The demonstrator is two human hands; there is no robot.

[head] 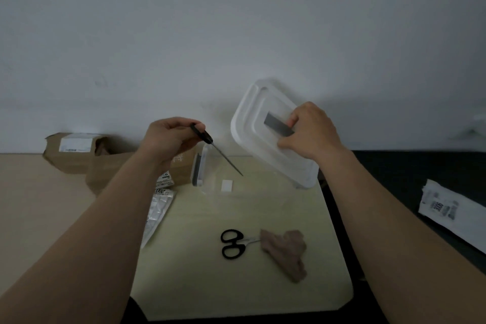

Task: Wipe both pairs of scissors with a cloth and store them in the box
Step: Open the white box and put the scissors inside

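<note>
A: Head view, the only one we have. Our left hand [168,139] is clamped on the black handles of the first pair of scissors [218,152]. Blades are together, with the tip slanting down and to the right, above the clear box [200,168].

B: And the right hand [310,134]?

A: Its fingers are curled round the grey handle of the white lid [252,118]. The lid is off the box, tilted, and held in the air up and to the right. We judge the box is open, though its clear walls are hard to trace.

B: So which step do we log?

A: Storing the first pair. The tip is not yet inside, as far as we can tell. We cannot see whether this pair has been wiped.

B: Where is the other one?

A: The second pair of scissors [231,243] lies flat on the pale mat [210,284] on the tabletop [39,205], close to us. Its blades run under the edge of the crumpled cloth [286,252], and neither hand is on it.

B: What does the next move call for?

A: We lower the first pair tip first, then lay it flat on the box floor. The lid must stay well aside so the blade does not catch its rim. After that, one hand must be freed for the cloth and the second pair.
</note>
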